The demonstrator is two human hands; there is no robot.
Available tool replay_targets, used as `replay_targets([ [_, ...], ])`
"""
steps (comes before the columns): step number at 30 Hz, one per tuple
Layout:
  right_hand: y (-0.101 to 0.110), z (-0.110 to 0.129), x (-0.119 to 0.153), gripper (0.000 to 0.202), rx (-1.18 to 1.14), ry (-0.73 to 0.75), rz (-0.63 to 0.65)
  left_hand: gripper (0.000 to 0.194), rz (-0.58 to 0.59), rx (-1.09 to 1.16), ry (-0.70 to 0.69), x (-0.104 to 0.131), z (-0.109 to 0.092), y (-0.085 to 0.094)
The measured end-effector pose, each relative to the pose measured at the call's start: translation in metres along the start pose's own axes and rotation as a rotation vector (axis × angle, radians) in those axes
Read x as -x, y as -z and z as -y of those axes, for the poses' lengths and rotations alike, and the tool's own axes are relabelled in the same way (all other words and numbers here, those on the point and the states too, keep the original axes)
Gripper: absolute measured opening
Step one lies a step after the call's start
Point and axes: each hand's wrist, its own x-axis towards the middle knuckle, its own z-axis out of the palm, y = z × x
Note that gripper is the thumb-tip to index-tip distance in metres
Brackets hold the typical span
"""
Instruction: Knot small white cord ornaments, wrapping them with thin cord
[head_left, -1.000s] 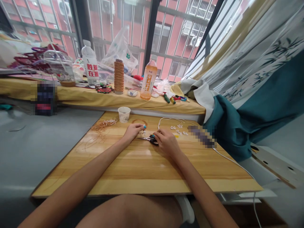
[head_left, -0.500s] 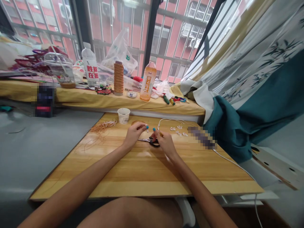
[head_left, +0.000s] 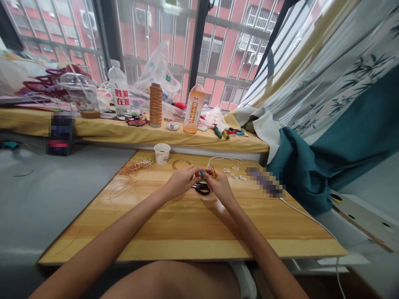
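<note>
As hands [head_left: 181,182] [head_left: 222,187] meet, slim ylw pc [head_left: 214,172], glossy tbl [head_left: 156,232]

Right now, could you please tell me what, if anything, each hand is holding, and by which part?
The right hand holds a small yellow item; exactly where it is gripped is hidden. Whether the left hand holds anything cannot be told.

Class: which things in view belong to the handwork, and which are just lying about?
Probably for the job:
slim yellow item in the right hand
black-handled scissors
white pieces
brown threads

Apparently lying about:
paper cup
orange drink bottle
clear bottle
</note>
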Motion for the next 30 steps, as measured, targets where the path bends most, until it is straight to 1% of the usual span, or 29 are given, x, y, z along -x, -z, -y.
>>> replay_targets([
  [3,0.001,-0.001,-0.002,0.032,-0.139,-0.057,-0.068,0.024,-0.188,-0.077,0.022,0.000,-0.004,0.004],
  [4,0.001,0.000,-0.002,0.032,-0.189,-0.072,-0.092,0.023,-0.237,-0.118,0.012,0.000,-0.004,0.005],
  [5,0.000,0.000,-0.001,0.032,-0.237,-0.085,-0.111,0.022,-0.260,-0.149,-0.010,0.000,-0.004,0.005],
  [7,-0.001,0.002,0.000,0.031,-0.311,-0.110,-0.124,0.021,-0.243,-0.151,-0.052,0.001,-0.004,0.004],
  [9,-0.002,0.003,0.002,0.031,-0.342,-0.134,-0.095,0.020,-0.220,-0.083,-0.061,0.002,-0.003,0.002],
  [13,-0.002,0.005,0.005,0.031,-0.309,-0.150,0.001,0.019,-0.216,0.086,-0.017,0.001,-0.002,-0.001],
  [20,0.000,0.009,0.008,0.029,-0.234,-0.136,0.066,0.019,-0.188,0.164,0.043,0.000,-0.003,0.001],
  [24,-0.002,0.011,0.010,0.027,-0.288,-0.202,0.102,0.018,-0.173,0.164,0.052,0.001,-0.002,0.000],
  [27,-0.001,0.010,0.010,0.027,-0.355,-0.256,0.173,0.017,-0.167,0.201,0.098,0.001,-0.004,0.000],
  [30,0.001,0.008,0.009,0.029,-0.383,-0.277,0.251,0.014,-0.148,0.287,0.142,0.000,-0.007,0.000],
])
